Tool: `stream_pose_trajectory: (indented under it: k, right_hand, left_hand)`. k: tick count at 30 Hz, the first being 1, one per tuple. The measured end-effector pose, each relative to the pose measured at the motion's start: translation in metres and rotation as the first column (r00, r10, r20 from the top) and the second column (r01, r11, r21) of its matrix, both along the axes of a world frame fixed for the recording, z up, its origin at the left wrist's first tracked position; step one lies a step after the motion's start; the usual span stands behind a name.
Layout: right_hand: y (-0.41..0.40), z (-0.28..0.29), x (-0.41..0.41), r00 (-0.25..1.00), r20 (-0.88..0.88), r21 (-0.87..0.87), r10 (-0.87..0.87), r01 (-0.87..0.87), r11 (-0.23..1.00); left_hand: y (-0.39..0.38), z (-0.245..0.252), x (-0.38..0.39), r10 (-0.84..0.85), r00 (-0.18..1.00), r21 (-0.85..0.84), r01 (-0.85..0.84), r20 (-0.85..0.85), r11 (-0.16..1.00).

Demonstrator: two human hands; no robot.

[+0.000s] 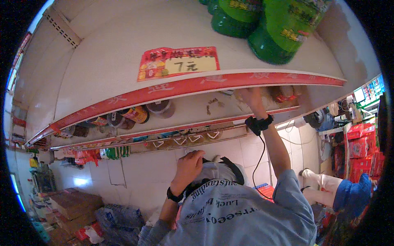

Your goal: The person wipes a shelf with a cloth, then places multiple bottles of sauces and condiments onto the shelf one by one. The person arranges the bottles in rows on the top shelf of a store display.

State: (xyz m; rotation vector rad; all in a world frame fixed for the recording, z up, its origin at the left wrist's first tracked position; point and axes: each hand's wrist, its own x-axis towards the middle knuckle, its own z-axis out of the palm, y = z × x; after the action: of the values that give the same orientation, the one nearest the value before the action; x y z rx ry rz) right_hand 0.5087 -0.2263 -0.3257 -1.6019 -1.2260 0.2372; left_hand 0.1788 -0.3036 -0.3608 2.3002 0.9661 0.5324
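My right hand (251, 97) reaches onto the shelf below the top one, its fingers partly hidden by the red-edged top shelf. Beside it lies a small pale item (227, 92), and to its right is a jar with a red label (284, 95); whether the hand touches either cannot be told. My left hand (191, 163) hangs in front of my body, fingers together and slightly curled, near no goods. Further left on that shelf are a dark jar (159, 107) and a jar with an orange label (135, 114).
Large green bottles (274, 40) and a red price card (178, 63) stand on the top shelf (101, 58). Cardboard boxes (75, 203) and a dark plastic bag (118, 218) are at lower left. Another person in blue shorts (352, 192) is at right. A cable (257, 166) hangs from my right wrist.
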Motion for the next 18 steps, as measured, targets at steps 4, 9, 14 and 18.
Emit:
stream_pose_trajectory:
  k: [4,9,14,18]
  right_hand:
    - [0.026,-0.037,-0.011,0.981,0.184,-0.038,0.063,-0.057,0.998]
    - [0.032,-0.049,-0.059,0.906,-0.303,-0.205,0.295,-0.364,0.908]
    - [0.045,-0.027,-0.097,0.911,-0.204,-0.084,0.358,-0.381,0.921]
    - [0.062,-0.009,-0.119,0.933,-0.116,0.023,0.339,-0.339,0.941]
  left_hand:
    - [0.015,0.0,0.005,-0.106,0.994,-0.005,0.106,0.035,0.994]
    - [0.03,0.013,-0.001,-0.103,0.992,0.008,0.103,0.071,0.995]
    - [0.034,0.014,-0.008,-0.108,0.991,0.016,0.107,0.075,0.994]
    - [0.035,0.005,-0.014,-0.09,0.993,-0.04,0.093,0.074,0.995]
